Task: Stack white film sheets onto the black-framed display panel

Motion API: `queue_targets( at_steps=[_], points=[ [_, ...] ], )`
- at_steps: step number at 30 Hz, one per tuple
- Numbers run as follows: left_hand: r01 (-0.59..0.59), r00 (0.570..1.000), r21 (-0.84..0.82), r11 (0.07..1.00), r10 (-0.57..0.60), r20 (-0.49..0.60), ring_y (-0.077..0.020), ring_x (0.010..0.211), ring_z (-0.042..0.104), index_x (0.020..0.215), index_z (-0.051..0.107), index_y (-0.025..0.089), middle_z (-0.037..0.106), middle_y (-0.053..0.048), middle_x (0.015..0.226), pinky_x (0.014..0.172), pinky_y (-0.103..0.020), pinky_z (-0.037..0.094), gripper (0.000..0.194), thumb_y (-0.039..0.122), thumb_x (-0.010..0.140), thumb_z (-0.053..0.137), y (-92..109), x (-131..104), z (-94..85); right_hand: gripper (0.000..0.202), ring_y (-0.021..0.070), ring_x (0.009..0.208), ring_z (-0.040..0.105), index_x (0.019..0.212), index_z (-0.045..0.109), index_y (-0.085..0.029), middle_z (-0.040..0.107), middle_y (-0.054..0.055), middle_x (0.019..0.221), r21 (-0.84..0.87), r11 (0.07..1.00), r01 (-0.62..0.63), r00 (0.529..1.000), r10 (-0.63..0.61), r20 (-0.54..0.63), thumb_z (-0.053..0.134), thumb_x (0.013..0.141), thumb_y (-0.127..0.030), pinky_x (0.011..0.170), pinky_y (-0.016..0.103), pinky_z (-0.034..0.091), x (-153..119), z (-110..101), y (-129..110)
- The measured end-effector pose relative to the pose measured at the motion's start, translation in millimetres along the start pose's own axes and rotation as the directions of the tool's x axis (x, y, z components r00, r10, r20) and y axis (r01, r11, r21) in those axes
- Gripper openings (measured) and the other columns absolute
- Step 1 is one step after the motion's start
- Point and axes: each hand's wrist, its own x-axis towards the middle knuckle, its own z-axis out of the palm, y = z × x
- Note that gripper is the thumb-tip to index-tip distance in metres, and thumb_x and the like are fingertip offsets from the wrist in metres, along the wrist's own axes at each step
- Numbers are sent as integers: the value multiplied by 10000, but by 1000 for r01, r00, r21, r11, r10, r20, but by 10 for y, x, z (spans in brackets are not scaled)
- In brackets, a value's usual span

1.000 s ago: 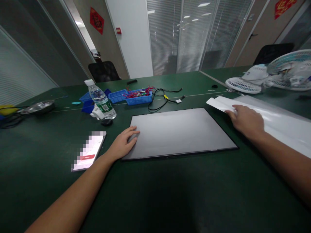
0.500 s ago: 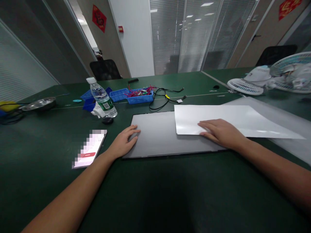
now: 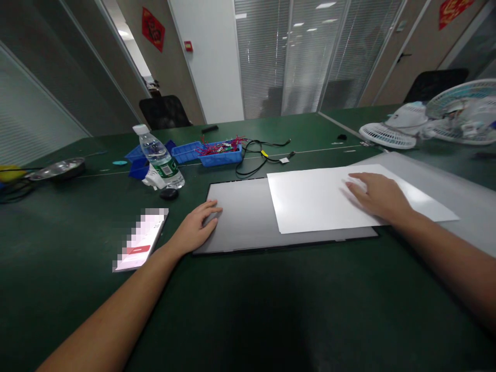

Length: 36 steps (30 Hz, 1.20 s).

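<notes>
A flat grey panel with a thin black edge (image 3: 244, 217) lies on the green table. My left hand (image 3: 197, 225) rests at its left end, fingers spread on the surface. Over the panel's right part lies a glossy white sheet (image 3: 306, 201), turned at a slight angle to it. My right hand (image 3: 375, 194) is at the sheet's right half, palm down with fingers stretched out; whether the fingertips touch it I cannot tell. Beneath the sheet's right end, a larger translucent sheet (image 3: 457, 191) spreads over the table.
Left of the panel are a phone (image 3: 143, 240), a black mouse (image 3: 169, 194) and a water bottle (image 3: 160, 157). Behind it stand blue trays (image 3: 220, 160) with red wires, beside a black cable (image 3: 253, 160). White fan parts (image 3: 406, 126) lie at the back right.
The white sheet has turned and its front left corner has come nearer to me. My right hand has moved right and away across it. My left hand stays at the panel's end.
</notes>
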Motion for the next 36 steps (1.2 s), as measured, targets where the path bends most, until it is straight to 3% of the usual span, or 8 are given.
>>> queue_targets(
  at_steps=[3, 7, 11, 19, 27, 36],
  points=[
    [0, 1000, -6, 1000, 0, 1, -311, 1495, 485, 1360, 691, 207, 544, -123, 1590, 1256, -534, 361, 486, 447, 978, 509, 6, -1, 1, 833, 452, 1300, 554, 1461, 602, -85, 568, 234, 1477, -55, 991, -125, 990, 128, 50, 270, 1015, -705, 1017, 624, 479, 33, 69, 180],
    [2, 1000, -10, 1000, -2, 5, -317, 1500, 477, 1363, 689, 196, 542, -133, 1590, 1257, -540, 357, 493, 451, 983, 507, 11, -3, -3, 816, 422, 1289, 576, 1417, 642, -130, 578, 200, 1479, -72, 986, -149, 978, 158, 135, 258, 1009, -723, 1007, 590, 505, 40, 136, 224],
    [-4, 1000, -13, 1000, 4, 2, -318, 1501, 474, 1360, 692, 205, 543, -124, 1590, 1263, -538, 347, 488, 462, 989, 508, -8, -6, 3, 799, 374, 1304, 575, 1409, 650, -174, 593, 141, 1482, -50, 996, -72, 982, 80, 172, 246, 1016, -739, 1047, 543, 500, 22, 125, 111],
    [-2, 1000, -11, 1000, 2, 1, -315, 1501, 474, 1373, 686, 193, 531, -132, 1600, 1262, -527, 350, 495, 445, 985, 512, -18, 0, 11, 791, 360, 1300, 575, 1443, 643, -188, 607, 122, 1472, 0, 993, 114, 979, -113, 170, 281, 1017, -747, 1065, 536, 483, -57, 70, -108],
    [-23, 1000, -6, 1000, 23, -5, -322, 1502, 474, 1371, 686, 198, 540, -133, 1592, 1255, -550, 355, 489, 452, 992, 510, -56, 3, 30, 727, 366, 1139, 639, 1452, 652, -216, 688, 137, 1329, 45, 987, 154, 981, -158, 109, 320, 1027, -703, 925, 551, 524, -107, 10, -173],
    [-1, 1000, -1, 1000, 1, 18, -316, 1511, 461, 1383, 676, 163, 527, -145, 1600, 1269, -527, 339, 520, 451, 989, 497, -27, 5, 10, 632, 314, 1132, 638, 1464, 642, -230, 685, 132, 1302, 158, 939, 305, 940, -323, 106, 392, 1042, -628, 959, 522, 529, -138, -20, -251]
  ],
)
